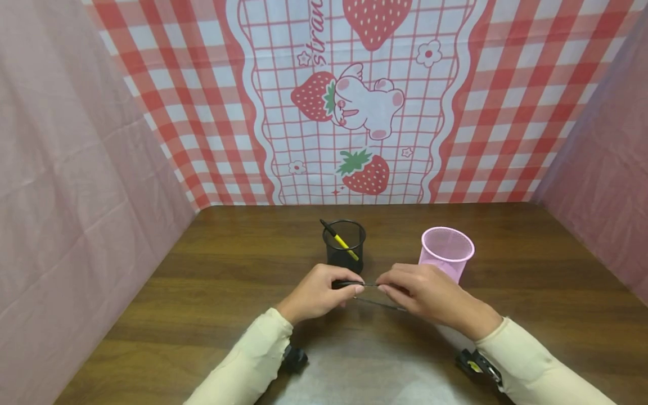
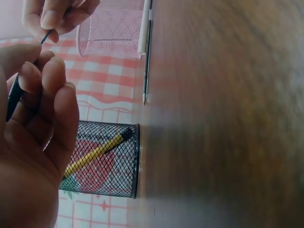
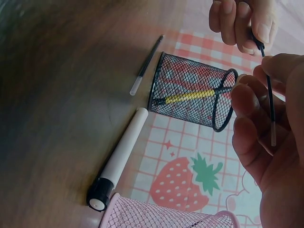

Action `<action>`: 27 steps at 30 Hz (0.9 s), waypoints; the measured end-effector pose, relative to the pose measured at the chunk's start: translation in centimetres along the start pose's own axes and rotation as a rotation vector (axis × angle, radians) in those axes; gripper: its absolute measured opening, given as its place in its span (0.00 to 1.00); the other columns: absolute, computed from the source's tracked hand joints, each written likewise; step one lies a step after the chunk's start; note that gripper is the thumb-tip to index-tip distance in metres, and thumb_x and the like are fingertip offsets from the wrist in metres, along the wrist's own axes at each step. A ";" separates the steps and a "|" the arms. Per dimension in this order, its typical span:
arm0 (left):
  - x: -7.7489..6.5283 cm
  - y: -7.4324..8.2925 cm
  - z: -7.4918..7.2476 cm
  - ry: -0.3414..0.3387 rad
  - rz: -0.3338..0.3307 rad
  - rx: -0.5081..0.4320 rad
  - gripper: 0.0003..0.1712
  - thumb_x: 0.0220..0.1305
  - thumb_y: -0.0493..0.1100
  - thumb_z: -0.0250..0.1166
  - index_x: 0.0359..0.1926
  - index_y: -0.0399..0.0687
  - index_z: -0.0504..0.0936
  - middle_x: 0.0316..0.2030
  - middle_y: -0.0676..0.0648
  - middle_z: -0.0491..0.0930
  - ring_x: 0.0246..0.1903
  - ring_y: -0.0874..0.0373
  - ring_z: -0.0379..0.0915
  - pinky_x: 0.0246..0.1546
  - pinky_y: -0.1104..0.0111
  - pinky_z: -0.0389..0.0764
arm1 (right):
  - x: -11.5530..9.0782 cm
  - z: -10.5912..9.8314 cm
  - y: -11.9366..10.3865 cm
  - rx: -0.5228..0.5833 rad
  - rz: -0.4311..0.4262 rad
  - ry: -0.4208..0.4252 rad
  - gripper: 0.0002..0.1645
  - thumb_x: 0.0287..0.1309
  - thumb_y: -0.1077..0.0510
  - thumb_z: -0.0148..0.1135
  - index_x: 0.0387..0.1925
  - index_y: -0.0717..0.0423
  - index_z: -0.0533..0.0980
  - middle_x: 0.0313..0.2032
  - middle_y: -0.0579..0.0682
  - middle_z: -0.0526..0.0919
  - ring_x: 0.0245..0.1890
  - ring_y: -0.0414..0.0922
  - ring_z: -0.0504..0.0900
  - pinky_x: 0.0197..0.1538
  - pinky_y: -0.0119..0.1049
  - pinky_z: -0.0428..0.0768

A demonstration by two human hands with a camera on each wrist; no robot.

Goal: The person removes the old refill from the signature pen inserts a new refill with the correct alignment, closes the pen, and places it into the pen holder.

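Note:
My left hand (image 1: 319,292) holds a black pen barrel (image 2: 14,95) between thumb and fingers. Facing it, my right hand (image 1: 430,289) pinches a thin black ink refill (image 3: 270,97) with a clear tail end. The refill's other end meets the narrow end of the barrel; how far it goes inside is hidden by the fingers. Below the hands, a second ink refill (image 3: 147,66) lies on the table. Near it lies a white tube with a black end (image 3: 124,147), like a marker, mostly covered by my right hand in the head view.
A black mesh pen cup (image 1: 344,261) stands just beyond my left hand, with a yellow and black pen (image 1: 343,243) leaning inside. Behind my right hand is a pink mesh cup (image 1: 439,270). A checked strawberry cloth (image 1: 223,140) hangs behind the wooden table (image 1: 212,270).

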State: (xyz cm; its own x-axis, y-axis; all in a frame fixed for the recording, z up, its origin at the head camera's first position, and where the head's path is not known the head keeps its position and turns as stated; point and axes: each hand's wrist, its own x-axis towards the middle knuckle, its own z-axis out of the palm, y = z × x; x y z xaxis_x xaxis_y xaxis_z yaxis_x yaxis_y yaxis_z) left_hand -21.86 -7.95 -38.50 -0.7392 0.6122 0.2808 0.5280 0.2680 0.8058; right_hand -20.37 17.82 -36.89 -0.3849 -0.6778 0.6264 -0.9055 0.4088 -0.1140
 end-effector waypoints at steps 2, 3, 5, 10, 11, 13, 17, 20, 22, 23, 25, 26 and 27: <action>0.0 0.0 0.0 0.000 0.003 0.000 0.13 0.69 0.45 0.66 0.47 0.41 0.87 0.33 0.45 0.86 0.20 0.58 0.80 0.25 0.67 0.82 | 0.1 0.0 -0.1 0.002 -0.002 0.001 0.11 0.57 0.64 0.70 0.42 0.49 0.84 0.36 0.36 0.83 0.31 0.29 0.78 0.33 0.24 0.77; 0.0 0.0 0.0 -0.001 0.004 0.000 0.13 0.69 0.45 0.66 0.47 0.42 0.87 0.33 0.45 0.86 0.20 0.58 0.80 0.25 0.67 0.82 | 0.1 0.0 -0.1 0.004 -0.002 -0.002 0.11 0.57 0.64 0.70 0.42 0.49 0.84 0.36 0.36 0.83 0.32 0.29 0.78 0.33 0.24 0.77; 0.0 0.0 0.1 -0.002 0.006 -0.006 0.12 0.69 0.46 0.66 0.46 0.43 0.88 0.33 0.44 0.85 0.20 0.57 0.80 0.24 0.67 0.82 | 0.1 0.1 -0.2 0.010 -0.001 -0.009 0.10 0.57 0.64 0.70 0.41 0.50 0.84 0.36 0.36 0.84 0.32 0.29 0.79 0.34 0.24 0.78; 0.0 -0.1 0.2 -0.008 0.014 -0.010 0.10 0.69 0.46 0.66 0.45 0.48 0.88 0.33 0.43 0.86 0.21 0.55 0.81 0.24 0.68 0.82 | 0.1 0.3 -0.3 0.010 -0.006 -0.012 0.08 0.57 0.63 0.70 0.39 0.53 0.84 0.36 0.38 0.85 0.34 0.31 0.81 0.36 0.26 0.80; -0.1 0.0 0.2 -0.011 0.016 -0.008 0.09 0.69 0.46 0.66 0.45 0.48 0.88 0.34 0.44 0.86 0.21 0.55 0.80 0.24 0.68 0.82 | 0.1 0.3 -0.3 0.009 -0.008 -0.009 0.08 0.57 0.63 0.70 0.39 0.53 0.84 0.36 0.38 0.85 0.34 0.31 0.82 0.36 0.26 0.80; -0.1 0.0 0.2 -0.012 0.017 -0.008 0.09 0.69 0.45 0.67 0.45 0.48 0.88 0.33 0.45 0.86 0.20 0.57 0.80 0.24 0.67 0.82 | 0.0 0.4 -0.3 0.004 -0.008 0.000 0.07 0.56 0.62 0.71 0.39 0.52 0.84 0.36 0.38 0.85 0.34 0.31 0.82 0.36 0.26 0.80; -0.1 0.2 0.2 -0.014 0.024 -0.007 0.08 0.69 0.44 0.67 0.45 0.48 0.88 0.32 0.46 0.85 0.20 0.61 0.79 0.23 0.68 0.81 | 0.1 0.5 -0.3 0.002 -0.010 0.004 0.06 0.57 0.61 0.71 0.38 0.50 0.84 0.35 0.36 0.84 0.32 0.29 0.80 0.34 0.25 0.79; 0.0 0.3 0.2 -0.016 0.037 -0.005 0.08 0.69 0.43 0.67 0.45 0.47 0.88 0.32 0.46 0.85 0.20 0.63 0.79 0.24 0.68 0.82 | 0.1 0.5 -0.3 -0.001 -0.014 -0.003 0.06 0.58 0.59 0.71 0.37 0.48 0.83 0.33 0.35 0.83 0.31 0.28 0.78 0.33 0.25 0.78; 0.0 0.3 0.3 -0.018 0.049 0.001 0.08 0.68 0.42 0.67 0.45 0.46 0.88 0.33 0.47 0.86 0.21 0.63 0.79 0.24 0.68 0.82 | 0.2 0.5 -0.4 0.000 -0.015 -0.007 0.05 0.58 0.59 0.71 0.37 0.47 0.83 0.33 0.35 0.83 0.30 0.28 0.77 0.33 0.24 0.77; 0.0 0.3 0.3 -0.019 0.052 0.001 0.08 0.68 0.42 0.67 0.45 0.47 0.88 0.32 0.47 0.86 0.21 0.64 0.79 0.24 0.68 0.81 | 0.2 0.5 -0.4 0.001 -0.014 -0.009 0.05 0.58 0.59 0.71 0.37 0.47 0.83 0.33 0.35 0.82 0.30 0.28 0.77 0.32 0.24 0.77; 0.0 0.4 0.4 -0.019 0.061 0.005 0.07 0.68 0.42 0.67 0.45 0.47 0.88 0.31 0.49 0.85 0.21 0.64 0.78 0.24 0.69 0.81 | 0.2 0.5 -0.4 0.005 -0.012 -0.013 0.05 0.58 0.58 0.71 0.36 0.47 0.83 0.32 0.34 0.82 0.30 0.27 0.77 0.32 0.23 0.77; 0.0 0.4 0.4 -0.018 0.066 0.006 0.07 0.68 0.42 0.67 0.44 0.48 0.88 0.30 0.50 0.85 0.21 0.64 0.78 0.24 0.69 0.80 | 0.2 0.5 -0.5 0.006 -0.011 -0.013 0.04 0.58 0.58 0.71 0.36 0.47 0.83 0.32 0.34 0.82 0.30 0.27 0.77 0.32 0.23 0.77; 0.0 0.4 0.4 -0.018 0.072 0.008 0.07 0.68 0.41 0.67 0.44 0.48 0.88 0.29 0.51 0.84 0.21 0.64 0.77 0.24 0.70 0.80 | 0.2 0.5 -0.5 0.006 -0.012 -0.013 0.04 0.58 0.58 0.71 0.36 0.47 0.83 0.32 0.34 0.82 0.30 0.27 0.77 0.32 0.23 0.77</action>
State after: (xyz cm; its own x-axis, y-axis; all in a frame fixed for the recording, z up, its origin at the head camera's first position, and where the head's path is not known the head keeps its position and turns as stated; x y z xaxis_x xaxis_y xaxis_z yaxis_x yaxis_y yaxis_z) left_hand -21.52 -7.53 -38.42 -0.6917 0.6433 0.3282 0.5826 0.2284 0.7800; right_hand -20.10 17.17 -37.08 -0.3765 -0.6902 0.6179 -0.9110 0.3970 -0.1116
